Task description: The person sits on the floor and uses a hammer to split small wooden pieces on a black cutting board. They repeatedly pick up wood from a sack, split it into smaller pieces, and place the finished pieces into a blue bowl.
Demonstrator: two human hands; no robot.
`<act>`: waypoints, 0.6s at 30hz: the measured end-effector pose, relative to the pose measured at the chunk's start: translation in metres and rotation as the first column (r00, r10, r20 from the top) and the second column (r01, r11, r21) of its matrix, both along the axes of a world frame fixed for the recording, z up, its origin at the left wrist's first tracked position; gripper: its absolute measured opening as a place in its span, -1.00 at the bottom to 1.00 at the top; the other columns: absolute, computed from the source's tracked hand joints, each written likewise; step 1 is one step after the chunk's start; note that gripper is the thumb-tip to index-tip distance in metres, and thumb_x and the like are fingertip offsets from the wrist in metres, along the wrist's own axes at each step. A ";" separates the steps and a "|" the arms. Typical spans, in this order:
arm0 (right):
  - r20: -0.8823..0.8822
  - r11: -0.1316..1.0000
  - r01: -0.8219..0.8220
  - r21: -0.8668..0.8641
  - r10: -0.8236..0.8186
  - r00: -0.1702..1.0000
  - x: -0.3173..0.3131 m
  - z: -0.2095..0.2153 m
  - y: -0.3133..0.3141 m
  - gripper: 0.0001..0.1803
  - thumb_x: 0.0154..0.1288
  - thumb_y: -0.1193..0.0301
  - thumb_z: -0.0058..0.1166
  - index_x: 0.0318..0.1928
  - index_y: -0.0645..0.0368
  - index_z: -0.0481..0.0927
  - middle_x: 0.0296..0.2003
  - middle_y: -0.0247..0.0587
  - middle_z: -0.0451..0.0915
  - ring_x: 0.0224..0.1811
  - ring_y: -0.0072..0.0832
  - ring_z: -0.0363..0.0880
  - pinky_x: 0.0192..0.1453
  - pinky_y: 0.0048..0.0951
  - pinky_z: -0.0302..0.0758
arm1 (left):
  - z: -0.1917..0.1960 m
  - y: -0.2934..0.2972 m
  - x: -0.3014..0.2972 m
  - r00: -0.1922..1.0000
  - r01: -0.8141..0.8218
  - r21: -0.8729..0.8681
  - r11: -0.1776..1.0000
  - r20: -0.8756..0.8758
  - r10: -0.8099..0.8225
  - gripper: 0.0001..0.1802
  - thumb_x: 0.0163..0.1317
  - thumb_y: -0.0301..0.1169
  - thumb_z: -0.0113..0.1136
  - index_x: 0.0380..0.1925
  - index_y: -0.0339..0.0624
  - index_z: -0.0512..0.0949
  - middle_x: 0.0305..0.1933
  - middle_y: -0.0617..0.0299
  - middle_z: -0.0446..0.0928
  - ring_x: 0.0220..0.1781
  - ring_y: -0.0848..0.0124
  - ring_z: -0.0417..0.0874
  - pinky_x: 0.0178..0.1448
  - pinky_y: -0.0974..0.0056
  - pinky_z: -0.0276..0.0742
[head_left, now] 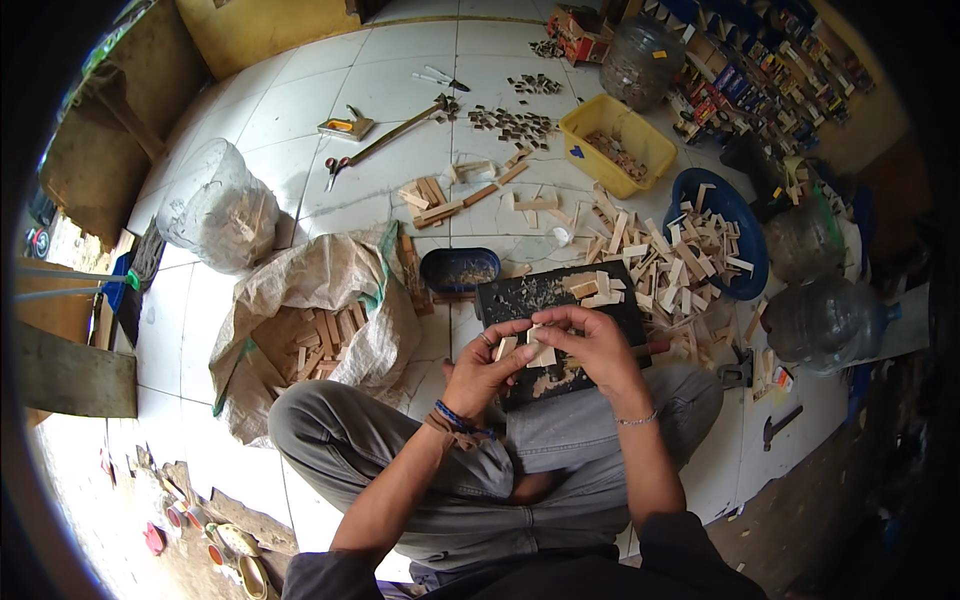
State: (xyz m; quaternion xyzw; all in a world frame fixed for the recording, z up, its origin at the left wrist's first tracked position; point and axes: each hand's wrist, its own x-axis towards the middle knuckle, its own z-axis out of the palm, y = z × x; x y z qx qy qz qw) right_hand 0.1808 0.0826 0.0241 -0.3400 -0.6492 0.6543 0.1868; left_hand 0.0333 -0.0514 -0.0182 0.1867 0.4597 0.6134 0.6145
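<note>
While both hands meet over a black slab (500, 298) at the lap, a small pale wood block (541, 354) sits between them, flat-faced, square-cornered, raw-looking. Slab is dark, roughly rectangular, dusted with shavings; a few light wood offcuts (597, 288) lie at its far right corner. Heap of similar sticks (665, 262) (thin, jumbled, mostly straight-edged) spreads to the right, partly in a round blue basin (757, 255). Woven, crumpled sack (300, 258) on the left gapes open over browner wood pieces (325, 335). Yellow plastic tub (597, 168) farther off, more scraps inside; floor is glossy white tile (250, 115) with visible joints.

Room to move: near edge of the slab runs up to the grey trousers (340, 430), knees flank it, the heap crowds its right side. Oval blue dish (440, 265) sits just beside the far left corner, so the space above the slab is the freest.

Left hand (480, 370) is bent in, thumb and fingers closed to a narrow pinch on the block; another pale piece (506, 348) shows at its fingers (grip on that one hard to tell). Right hand (590, 345) has thumb and index drawn together at the block's far end, touching it, other fingers curled, partly hidden.
</note>
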 end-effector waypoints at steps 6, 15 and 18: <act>-0.023 0.926 0.263 0.270 -0.267 0.963 -0.006 -0.012 -0.031 -0.86 0.34 0.48 0.40 -0.16 0.25 0.72 -0.32 -0.36 0.72 -0.29 -0.70 0.59 -0.19 -0.58 0.52 | -0.012 0.003 0.005 0.987 -0.134 0.118 0.984 -0.078 0.143 -0.66 0.33 -0.48 0.46 0.07 -0.29 0.65 -0.14 0.28 0.73 -0.16 0.59 0.70 -0.02 0.46 0.64; 0.083 0.907 0.312 0.281 -0.347 0.934 -0.008 0.001 -0.057 -0.80 0.50 0.36 0.27 -0.08 0.26 0.76 -0.37 -0.32 0.74 -0.40 -0.73 0.55 -0.34 -0.56 0.46 | -0.020 0.001 0.002 0.973 -0.136 0.098 0.986 -0.172 0.151 -0.72 0.29 -0.53 0.49 -0.04 -0.31 0.66 -0.13 0.24 0.73 -0.10 0.58 0.69 0.03 0.42 0.62; 0.030 0.845 0.264 0.466 -0.313 0.949 -0.004 0.002 -0.060 -0.77 0.56 0.34 0.19 -0.03 0.26 0.77 -0.31 -0.21 0.78 -0.35 -0.65 0.66 -0.28 -0.53 0.53 | -0.019 0.002 0.001 0.977 -0.132 0.078 0.988 -0.158 0.143 -0.74 0.30 -0.50 0.48 -0.05 -0.30 0.66 -0.14 0.27 0.73 -0.13 0.60 0.67 0.00 0.42 0.59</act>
